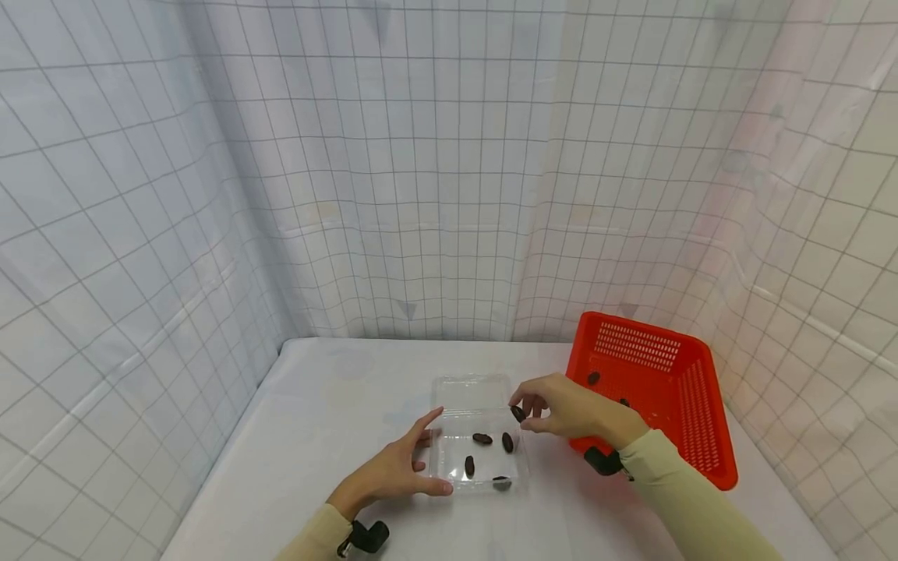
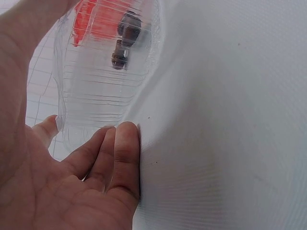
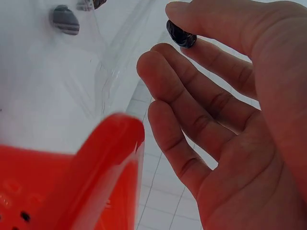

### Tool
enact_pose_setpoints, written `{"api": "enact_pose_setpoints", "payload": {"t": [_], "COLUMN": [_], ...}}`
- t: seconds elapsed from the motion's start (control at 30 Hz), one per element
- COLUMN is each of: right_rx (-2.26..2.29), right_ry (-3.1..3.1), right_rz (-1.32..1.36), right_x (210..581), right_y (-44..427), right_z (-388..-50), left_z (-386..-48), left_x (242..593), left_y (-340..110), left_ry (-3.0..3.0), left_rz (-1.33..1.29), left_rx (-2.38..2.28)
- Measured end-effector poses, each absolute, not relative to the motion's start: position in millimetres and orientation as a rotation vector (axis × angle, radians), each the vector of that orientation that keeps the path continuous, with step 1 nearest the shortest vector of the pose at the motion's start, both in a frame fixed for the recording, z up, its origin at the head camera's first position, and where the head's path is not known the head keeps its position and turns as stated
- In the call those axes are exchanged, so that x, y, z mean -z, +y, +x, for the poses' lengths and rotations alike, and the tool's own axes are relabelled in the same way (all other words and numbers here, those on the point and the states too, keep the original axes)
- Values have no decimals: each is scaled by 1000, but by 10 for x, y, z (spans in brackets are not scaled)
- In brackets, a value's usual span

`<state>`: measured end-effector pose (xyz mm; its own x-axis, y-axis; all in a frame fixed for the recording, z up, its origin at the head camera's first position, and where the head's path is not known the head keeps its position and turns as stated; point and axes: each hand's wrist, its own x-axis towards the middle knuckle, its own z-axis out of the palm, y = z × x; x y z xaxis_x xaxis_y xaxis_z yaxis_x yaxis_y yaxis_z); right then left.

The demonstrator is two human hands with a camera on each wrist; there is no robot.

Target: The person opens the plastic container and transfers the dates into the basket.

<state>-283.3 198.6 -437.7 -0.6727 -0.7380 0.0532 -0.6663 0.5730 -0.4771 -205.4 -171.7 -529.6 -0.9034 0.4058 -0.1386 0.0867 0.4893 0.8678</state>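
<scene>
A dark brown date (image 1: 517,414) is pinched between the thumb and index finger of my right hand (image 1: 571,407), just above the right edge of a clear plastic clamshell box (image 1: 456,489). In the right wrist view that date (image 3: 181,34) looks wrinkled and glossy, and the other fingers hold nothing. The box lies with its lid (image 1: 471,389) folded back behind it. Several dates (image 1: 482,439) lie spread out inside. My left hand (image 1: 393,467) rests along the box's left side, thumb at the near corner, fingers fairly straight and touching the wall (image 2: 96,96).
To the right stands a red plastic basket (image 1: 715,421) with slotted walls, partly behind my right forearm. A date (image 1: 593,378) and another dark piece (image 1: 624,402) show inside it. Gridded white cloth (image 1: 421,195) hangs around the white table (image 1: 302,413).
</scene>
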Motion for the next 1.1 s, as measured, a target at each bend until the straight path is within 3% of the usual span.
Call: {"api": "enact_pose_setpoints", "payload": {"t": [1.1], "right_rx": [760], "right_ry": [2894], "right_rz": [-956], "right_x": [4302], "right_y": [2858], "right_z": [-3021], "left_z": [-2060], "left_x": [5285], "left_y": [-1711], "left_ry": [2418], "left_rz": [409], "left_rx": [-1363]}}
